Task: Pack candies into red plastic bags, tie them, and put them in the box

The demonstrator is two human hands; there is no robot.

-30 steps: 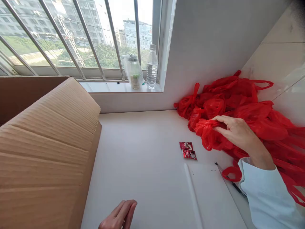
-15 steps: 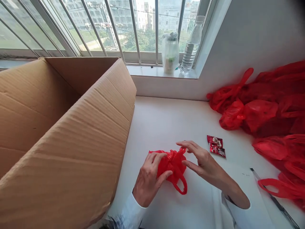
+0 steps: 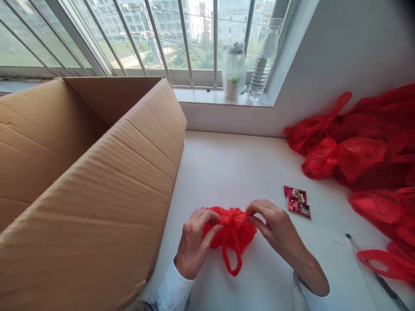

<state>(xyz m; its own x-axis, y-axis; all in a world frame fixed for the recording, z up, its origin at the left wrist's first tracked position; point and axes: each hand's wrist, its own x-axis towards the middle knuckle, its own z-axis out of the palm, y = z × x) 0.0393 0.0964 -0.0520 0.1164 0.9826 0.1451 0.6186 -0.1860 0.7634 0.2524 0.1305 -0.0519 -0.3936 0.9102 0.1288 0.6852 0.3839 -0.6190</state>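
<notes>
A small red plastic bag (image 3: 232,233), knotted at the top with a loop handle hanging toward me, rests on the white table (image 3: 227,168) in front of me. My left hand (image 3: 194,239) pinches the bag's top at its left side. My right hand (image 3: 270,222) pinches the top at its right side. Both hands have their fingers closed on the plastic.
A large open cardboard box (image 3: 90,172) fills the left side. A heap of red bags (image 3: 359,151) lies at the right by the wall. Two small red packets (image 3: 296,201) lie on the table. A water bottle (image 3: 263,60) and a wrapped jar (image 3: 232,71) stand on the windowsill.
My right hand took one red bag from the heap and brought it to the table in front of me. My left hand joined it, and both now pinch the bag's top.
</notes>
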